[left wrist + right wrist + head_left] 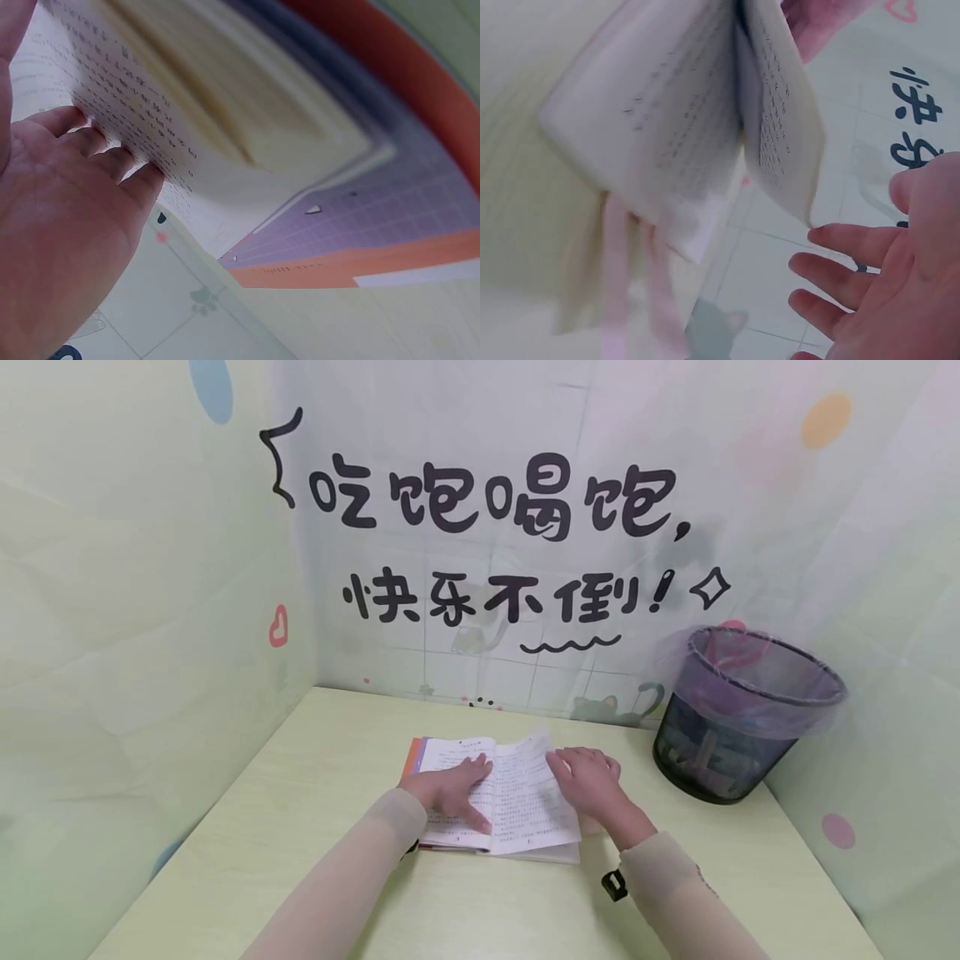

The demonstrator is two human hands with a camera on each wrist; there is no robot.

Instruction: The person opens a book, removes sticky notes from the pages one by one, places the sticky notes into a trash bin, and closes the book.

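An open book (525,802) with printed pages lies on the table. Spread over its left page, my left hand (453,789) presses down with extended fingers; in the left wrist view the fingertips touch the printed paper. My right hand (596,785) is at the outer edge of the right page, which stands partly raised off those beneath. In the right wrist view, a fingertip meets the corner of this lifted page (791,142), and the thumb is apart from it. The purple and orange cover (420,187) shows past the left pages. Two pink ribbons (615,277) hang from the book.
A dark mesh waste bin (720,752) with a translucent purple liner stands at the table's back right. Printed fabric walls (480,427) with large black characters enclose the pale table (300,793) at the back and both sides.
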